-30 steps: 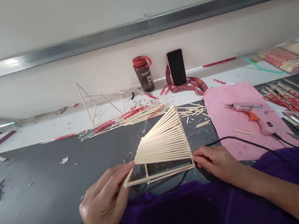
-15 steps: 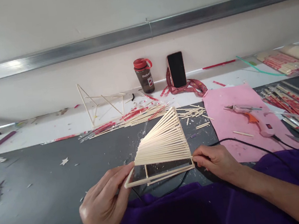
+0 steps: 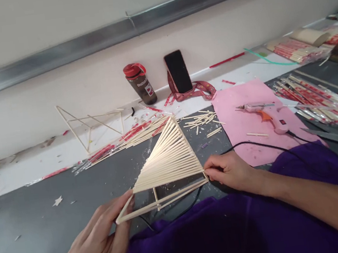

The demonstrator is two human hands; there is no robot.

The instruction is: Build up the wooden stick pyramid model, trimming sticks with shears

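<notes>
Frame [image 3: 169, 159] of pale sticks, at the near middle of the table [image 3: 42, 230], slats fanned across its top. Left hand [image 3: 98, 239] has its fingers closed about the near left corner; right hand [image 3: 229, 172] pinches the near right corner, fingertips together at the end of the nearest slat. Held at both ends, presumably so the slats stay level and the light frame cannot twist. Whether its near edge is lifted: cannot tell.

Just beyond, short sticks [image 3: 202, 119] lie loose, within easy reach. To the right, glue gun [image 3: 265, 117] rests on a pink sheet [image 3: 231, 101], likely to keep drips off the table; its handle points near, handy for the right hand. Scissors [image 3: 335, 134] right of that. Far side: bottle [image 3: 141, 86] and phone [image 3: 178, 73] stand by the wall [image 3: 88, 79], probably out of the way.
</notes>
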